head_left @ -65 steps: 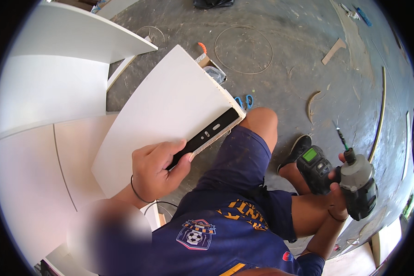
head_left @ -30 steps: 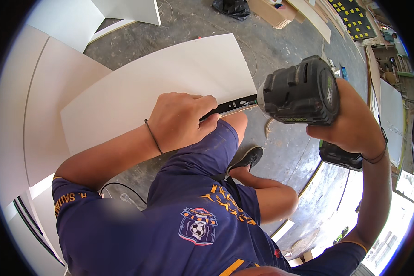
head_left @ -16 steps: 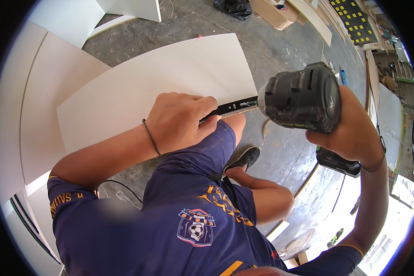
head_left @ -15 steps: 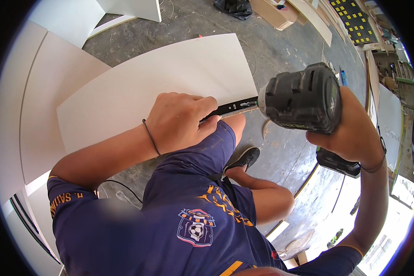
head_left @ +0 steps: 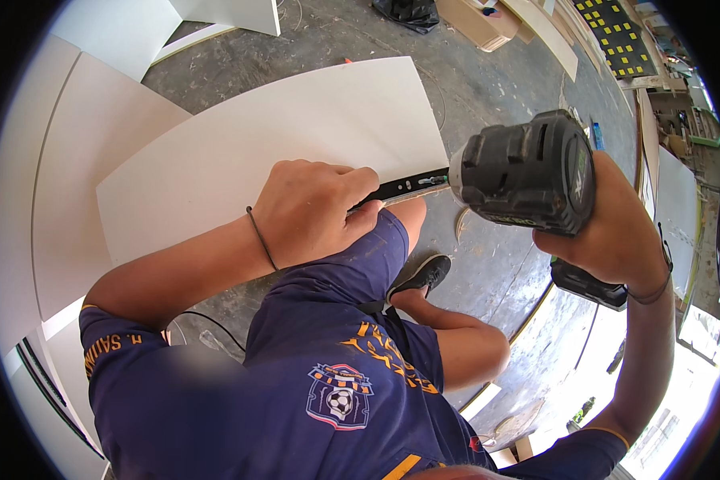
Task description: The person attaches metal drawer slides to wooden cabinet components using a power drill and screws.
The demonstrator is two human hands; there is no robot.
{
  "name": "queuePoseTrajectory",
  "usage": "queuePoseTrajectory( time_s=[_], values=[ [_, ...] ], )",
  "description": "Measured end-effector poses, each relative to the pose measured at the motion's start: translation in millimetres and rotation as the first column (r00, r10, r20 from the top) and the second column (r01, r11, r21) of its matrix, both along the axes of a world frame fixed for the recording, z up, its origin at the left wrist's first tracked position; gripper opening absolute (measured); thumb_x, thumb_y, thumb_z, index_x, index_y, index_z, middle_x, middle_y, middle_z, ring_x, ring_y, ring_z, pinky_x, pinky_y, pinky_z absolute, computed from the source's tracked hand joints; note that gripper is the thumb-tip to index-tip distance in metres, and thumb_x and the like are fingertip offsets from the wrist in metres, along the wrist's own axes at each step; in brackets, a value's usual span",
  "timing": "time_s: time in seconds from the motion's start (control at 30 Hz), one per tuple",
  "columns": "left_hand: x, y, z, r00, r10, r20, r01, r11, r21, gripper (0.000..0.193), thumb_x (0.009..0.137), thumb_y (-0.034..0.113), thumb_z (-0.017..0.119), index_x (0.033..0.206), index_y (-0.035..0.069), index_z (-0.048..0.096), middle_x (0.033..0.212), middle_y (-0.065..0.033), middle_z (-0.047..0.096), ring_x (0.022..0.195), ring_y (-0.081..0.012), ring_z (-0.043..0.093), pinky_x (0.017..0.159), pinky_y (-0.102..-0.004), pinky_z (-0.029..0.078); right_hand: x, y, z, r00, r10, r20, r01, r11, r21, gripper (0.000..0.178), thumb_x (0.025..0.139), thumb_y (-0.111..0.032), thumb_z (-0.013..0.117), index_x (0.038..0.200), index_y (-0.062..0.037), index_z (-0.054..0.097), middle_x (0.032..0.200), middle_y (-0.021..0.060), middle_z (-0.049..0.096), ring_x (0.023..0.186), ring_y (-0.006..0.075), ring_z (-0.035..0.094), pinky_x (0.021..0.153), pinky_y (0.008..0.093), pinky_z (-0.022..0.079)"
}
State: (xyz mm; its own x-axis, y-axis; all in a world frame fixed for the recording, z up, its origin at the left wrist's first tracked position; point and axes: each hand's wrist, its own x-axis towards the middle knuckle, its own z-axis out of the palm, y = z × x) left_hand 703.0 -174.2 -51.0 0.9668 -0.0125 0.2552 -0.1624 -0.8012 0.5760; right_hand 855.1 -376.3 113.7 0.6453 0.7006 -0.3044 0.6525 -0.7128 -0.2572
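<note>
A white board (head_left: 288, 120) lies slanted across my lap. Along its near edge runs a black drawer slide (head_left: 400, 189), a narrow metal rail with slots. My left hand (head_left: 316, 204) pinches the slide between thumb and fingers and rests against the board. In my right hand (head_left: 616, 228) is a black cordless drill (head_left: 528, 172), fingers wrapped round its handle. The drill points left, its nose at the right end of the slide. A small greenish bit tip (head_left: 438, 181) shows over the slide there; whether a screw sits on it is too small to tell.
White panels (head_left: 96, 176) stand close on my left. On the grey concrete floor (head_left: 488, 88) ahead lie a black plastic bag (head_left: 406, 11), a cardboard box (head_left: 476, 26) and long boards (head_left: 540, 32). A thin black cable (head_left: 216, 324) runs near my left elbow.
Almost nothing differs. Both hands, the drill and the slide keep their places, with only a very slight shift of the board and my body.
</note>
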Motion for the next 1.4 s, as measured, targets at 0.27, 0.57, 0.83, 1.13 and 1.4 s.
queuePoseTrajectory(
  time_s=[0.27,0.57,0.83,1.13,1.4],
  values=[
    [-1,0,1,1.000,0.000,-0.022,-0.001,1.000,-0.013,0.013,0.074,0.016,0.069,0.082,0.008,0.062,0.066,-0.0069,0.063,0.053,-0.0261,0.060,0.048,-0.0345,0.045,-4,-1,0,0.997,0.039,0.060,-0.040,0.999,0.011,0.053,0.057,-0.017,0.082,0.100,0.0008,0.057,0.091,0.0198,0.059,0.087,0.0369,0.059,0.076,0.0404,0.046],
    [-1,2,2,1.000,0.002,0.005,-0.002,1.000,-0.029,0.015,0.074,0.017,0.069,0.084,0.008,0.062,0.066,-0.0070,0.063,0.054,-0.0267,0.061,0.049,-0.0350,0.046,-7,17,9,0.996,0.089,0.018,-0.090,0.996,0.010,0.043,0.061,-0.019,0.081,0.094,0.0004,0.062,0.086,0.0200,0.062,0.081,0.0377,0.061,0.071,0.0407,0.047],
    [-1,4,4,1.000,-0.005,-0.004,0.004,0.999,-0.038,0.017,0.073,0.016,0.070,0.085,0.007,0.062,0.066,-0.0071,0.062,0.054,-0.0269,0.060,0.049,-0.0349,0.045,-4,23,16,0.994,0.027,-0.105,-0.040,0.991,-0.127,0.051,0.060,-0.015,0.081,0.104,-0.0018,0.057,0.092,0.0166,0.060,0.086,0.0353,0.059,0.076,0.0396,0.046],
    [-1,4,3,1.000,0.000,0.000,0.000,0.999,-0.054,0.016,0.074,0.016,0.070,0.084,0.007,0.060,0.065,-0.0065,0.061,0.053,-0.0262,0.059,0.048,-0.0348,0.044,-4,27,17,0.984,-0.080,-0.161,0.034,0.962,-0.271,0.073,0.054,-0.009,0.083,0.119,-0.0034,0.049,0.106,0.0141,0.056,0.098,0.0334,0.056,0.087,0.0385,0.044],
    [-1,6,1,1.000,-0.014,0.006,0.014,0.998,-0.069,0.016,0.075,0.016,0.069,0.083,0.007,0.059,0.066,-0.0066,0.061,0.054,-0.0262,0.059,0.048,-0.0351,0.044,-4,27,11,0.991,0.106,-0.086,-0.108,0.994,-0.021,0.037,0.063,-0.014,0.078,0.094,-0.0010,0.064,0.084,0.0186,0.065,0.078,0.0365,0.062,0.069,0.0399,0.048]
  ],
)
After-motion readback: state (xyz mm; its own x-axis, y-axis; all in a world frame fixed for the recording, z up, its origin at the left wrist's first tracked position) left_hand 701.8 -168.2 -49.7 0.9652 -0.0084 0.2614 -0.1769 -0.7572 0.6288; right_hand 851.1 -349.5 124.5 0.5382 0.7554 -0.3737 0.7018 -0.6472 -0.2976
